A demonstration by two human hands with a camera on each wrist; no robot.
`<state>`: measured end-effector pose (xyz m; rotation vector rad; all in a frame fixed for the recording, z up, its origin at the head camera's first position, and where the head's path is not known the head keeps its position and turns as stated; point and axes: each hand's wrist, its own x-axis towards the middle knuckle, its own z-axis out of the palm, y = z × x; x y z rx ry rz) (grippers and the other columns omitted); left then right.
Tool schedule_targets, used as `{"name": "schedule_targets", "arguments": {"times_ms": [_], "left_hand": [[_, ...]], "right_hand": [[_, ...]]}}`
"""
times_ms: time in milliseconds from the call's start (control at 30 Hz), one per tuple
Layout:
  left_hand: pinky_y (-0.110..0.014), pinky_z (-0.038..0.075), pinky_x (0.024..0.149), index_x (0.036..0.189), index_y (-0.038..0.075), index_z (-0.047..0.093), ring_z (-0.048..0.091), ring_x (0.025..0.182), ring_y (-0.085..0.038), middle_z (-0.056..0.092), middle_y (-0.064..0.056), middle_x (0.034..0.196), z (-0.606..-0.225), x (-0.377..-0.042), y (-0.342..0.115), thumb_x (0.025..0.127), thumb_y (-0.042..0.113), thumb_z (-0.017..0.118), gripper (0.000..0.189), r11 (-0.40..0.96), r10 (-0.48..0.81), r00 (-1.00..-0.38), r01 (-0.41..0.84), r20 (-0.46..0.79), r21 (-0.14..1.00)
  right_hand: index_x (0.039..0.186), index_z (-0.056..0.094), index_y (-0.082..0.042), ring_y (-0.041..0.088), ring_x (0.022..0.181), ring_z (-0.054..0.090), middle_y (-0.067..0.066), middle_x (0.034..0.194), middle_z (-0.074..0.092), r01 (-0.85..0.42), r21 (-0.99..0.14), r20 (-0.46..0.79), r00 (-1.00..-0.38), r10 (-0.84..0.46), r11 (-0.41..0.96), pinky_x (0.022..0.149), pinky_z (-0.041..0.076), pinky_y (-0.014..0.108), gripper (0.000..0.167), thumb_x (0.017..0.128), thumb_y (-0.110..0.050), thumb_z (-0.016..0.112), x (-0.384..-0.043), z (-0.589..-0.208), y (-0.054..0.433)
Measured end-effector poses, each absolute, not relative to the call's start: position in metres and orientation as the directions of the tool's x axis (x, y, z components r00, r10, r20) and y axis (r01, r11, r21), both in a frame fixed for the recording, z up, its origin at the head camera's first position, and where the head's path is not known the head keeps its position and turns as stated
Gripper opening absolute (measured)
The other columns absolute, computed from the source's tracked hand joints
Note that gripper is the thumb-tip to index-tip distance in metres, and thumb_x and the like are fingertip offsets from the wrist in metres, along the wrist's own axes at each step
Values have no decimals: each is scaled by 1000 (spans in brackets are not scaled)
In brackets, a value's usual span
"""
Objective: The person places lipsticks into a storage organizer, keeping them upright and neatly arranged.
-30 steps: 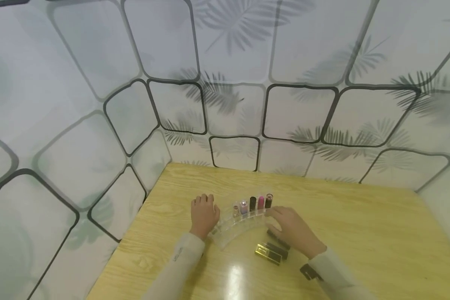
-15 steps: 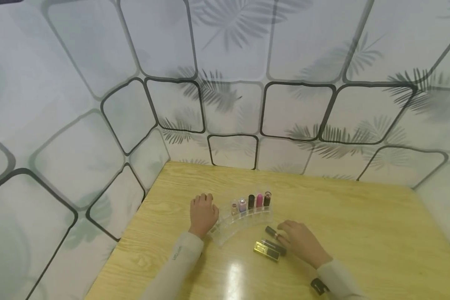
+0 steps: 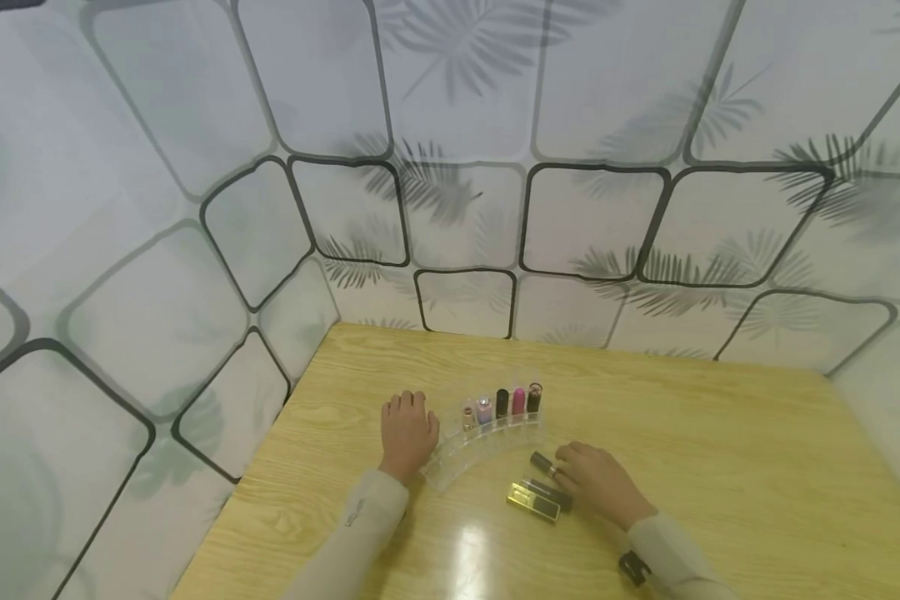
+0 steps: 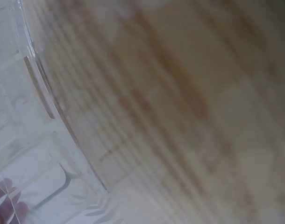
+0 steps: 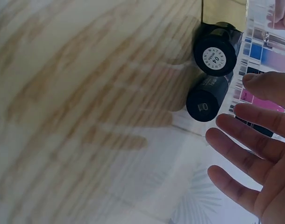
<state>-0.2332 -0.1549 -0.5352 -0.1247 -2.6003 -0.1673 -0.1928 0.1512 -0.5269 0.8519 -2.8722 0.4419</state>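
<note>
A clear stepped lipstick organizer [image 3: 457,462] curves across the table. My left hand [image 3: 407,435] grips its left end, and fingertips [image 4: 21,211] show through the plastic in the left wrist view. One tier holds a small gold-banded lipstick [image 3: 468,418], a lilac one [image 3: 483,411], a black one [image 3: 502,403], a pink one [image 3: 518,402] and a dark one [image 3: 534,398]. My right hand [image 3: 598,482], fingers extended and spread, is beside a lying black lipstick tube [image 5: 205,100]. Against that lies a black tube marked 04 [image 5: 215,53], then a gold-and-black lipstick [image 3: 532,502].
The wooden table [image 3: 720,467] meets a patterned wall [image 3: 465,225] at the back and left. A dark strap or clip [image 3: 633,568] is at the right sleeve. Light reflects off the tabletop near the front.
A second ago my right hand was at the organizer's right end; it has moved back toward me, down to the lying tubes. My left hand has stayed at the organizer.
</note>
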Motion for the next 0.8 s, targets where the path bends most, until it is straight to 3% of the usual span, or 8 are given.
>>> {"name": "schedule_targets", "arguments": {"times_ms": [167,367,533,800], "left_hand": [[-41,48,75,98,2,61,58,80,-27,63,-13,89,-538,-234,-155,81,21,61,26,988,66,-845,130,530,84],[-41,48,76,99,2,61,58,81,-27,62,-12,90,-539,-235,-154,81,22,60,27,989,75,-843,131,532,68],[-41,48,77,99,2,60,58,83,-27,62,-13,91,-535,-234,-154,81,23,60,28,989,96,-844,141,528,46],[-39,47,75,97,5,61,55,80,-23,58,-9,88,-523,-244,-174,79,23,66,26,951,280,-833,307,477,-24]], "right_hand": [[101,64,-4,19,80,65,8,94,68,-535,-276,155,-845,-513,798,73,55,36,24,82,-18,68,-193,-529,150],[99,62,-7,7,66,58,-1,82,64,-529,-269,140,-848,-511,805,63,50,24,22,81,-18,68,-196,-532,150],[97,62,-7,8,66,59,-1,80,64,-538,-279,135,-842,-523,795,62,51,23,21,80,-18,69,-196,-532,149],[95,62,-7,10,68,61,1,82,66,-538,-287,110,-840,-531,792,64,52,25,19,79,-16,70,-197,-530,147]]}}
